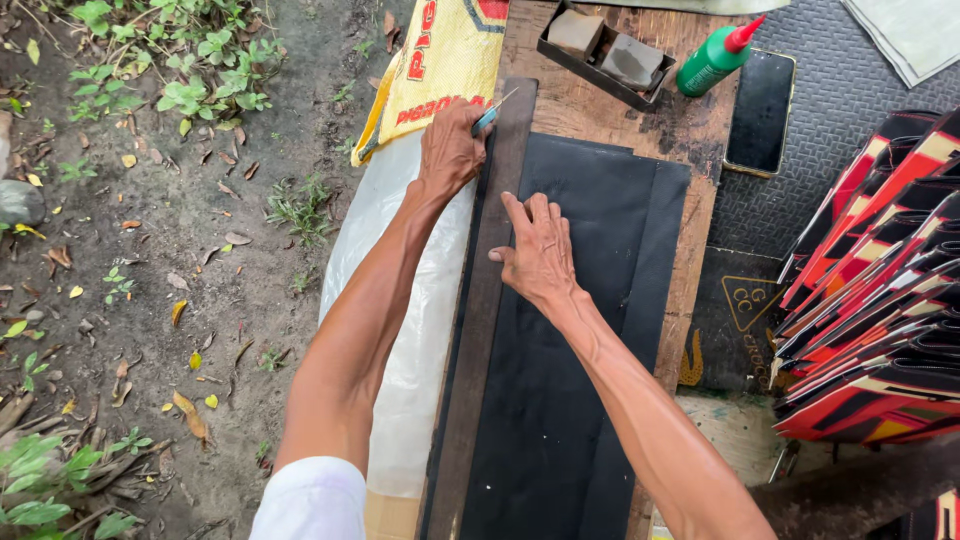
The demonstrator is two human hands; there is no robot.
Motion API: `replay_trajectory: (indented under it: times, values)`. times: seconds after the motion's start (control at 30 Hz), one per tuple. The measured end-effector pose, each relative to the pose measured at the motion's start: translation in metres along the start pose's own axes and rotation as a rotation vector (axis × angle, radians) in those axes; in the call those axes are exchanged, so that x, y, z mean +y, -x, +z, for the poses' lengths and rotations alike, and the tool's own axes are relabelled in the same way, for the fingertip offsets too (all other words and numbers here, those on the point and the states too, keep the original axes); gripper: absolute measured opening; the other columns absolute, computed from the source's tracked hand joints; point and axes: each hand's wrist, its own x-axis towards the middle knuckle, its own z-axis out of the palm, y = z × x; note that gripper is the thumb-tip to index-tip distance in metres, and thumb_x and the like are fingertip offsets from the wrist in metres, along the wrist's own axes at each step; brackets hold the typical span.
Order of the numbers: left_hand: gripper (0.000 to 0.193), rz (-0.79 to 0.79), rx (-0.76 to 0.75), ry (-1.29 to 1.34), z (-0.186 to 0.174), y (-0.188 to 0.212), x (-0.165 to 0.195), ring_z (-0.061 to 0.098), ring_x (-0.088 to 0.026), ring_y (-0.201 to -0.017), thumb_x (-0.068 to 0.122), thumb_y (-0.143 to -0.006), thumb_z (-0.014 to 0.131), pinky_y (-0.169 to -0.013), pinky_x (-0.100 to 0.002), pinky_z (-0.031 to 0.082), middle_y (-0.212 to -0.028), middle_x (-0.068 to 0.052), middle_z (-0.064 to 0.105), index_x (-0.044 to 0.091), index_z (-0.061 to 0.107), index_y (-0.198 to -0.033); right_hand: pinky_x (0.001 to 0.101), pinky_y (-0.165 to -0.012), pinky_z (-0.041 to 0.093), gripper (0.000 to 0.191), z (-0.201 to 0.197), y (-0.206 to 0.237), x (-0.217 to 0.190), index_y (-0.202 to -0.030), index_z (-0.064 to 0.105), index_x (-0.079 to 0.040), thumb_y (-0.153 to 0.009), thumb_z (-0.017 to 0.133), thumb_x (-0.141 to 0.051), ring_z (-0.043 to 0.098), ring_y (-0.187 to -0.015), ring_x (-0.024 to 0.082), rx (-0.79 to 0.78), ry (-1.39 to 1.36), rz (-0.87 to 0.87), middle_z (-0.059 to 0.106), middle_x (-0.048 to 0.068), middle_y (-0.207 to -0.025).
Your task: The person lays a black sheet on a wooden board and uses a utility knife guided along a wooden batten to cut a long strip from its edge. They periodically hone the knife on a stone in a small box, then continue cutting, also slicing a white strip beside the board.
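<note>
Left hand [450,150] clenched on small cutter [487,118] at far end of dark straightedge [480,300], right hand [538,250] flat, grasping nothing, pinning black sheet [580,330] mid-worktop [690,250]; cut looks barely started, full length left.

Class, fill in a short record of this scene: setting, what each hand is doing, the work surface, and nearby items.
Setting: outdoors, bare soil and weeds beside a wooden bench
Left hand: grips a small blade tool at the edge of a dark straightedge strip
Right hand: pressed flat on a black sheet
Nearby: green bottle, phone, tray of blocks, stacked red-and-black pieces
</note>
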Motion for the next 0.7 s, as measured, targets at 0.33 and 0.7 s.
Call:
replay_trajectory:
  times: [0.33,0.7]
  values:
    - [0.021,0.099,-0.147,-0.202,0.01,-0.012,-0.006,0.059,-0.048,-0.082,0.002,-0.078,0.063,-0.069,-0.054,0.047,-0.097,-0.025,0.059,-0.002,0.056,-0.098,0.0442,-0.084,0.042,0.081,0.003,-0.001,0.004,-0.142,0.053,0.0,-0.072,0.088,-0.018,0.049,-0.096,0.03,-0.004,-0.004,-0.018,0.049,0.013,-0.107]
    - [0.022,-0.037,-0.218,0.048,0.001,-0.017,-0.018,0.061,-0.033,-0.074,0.02,-0.105,0.058,-0.069,-0.048,0.049,-0.085,-0.021,0.064,-0.001,0.056,-0.101,0.0439,-0.082,0.04,0.079,0.002,0.001,0.006,-0.144,0.053,0.0,-0.076,0.087,-0.019,0.047,-0.093,0.029,-0.021,-0.001,-0.018,0.047,0.012,-0.105]
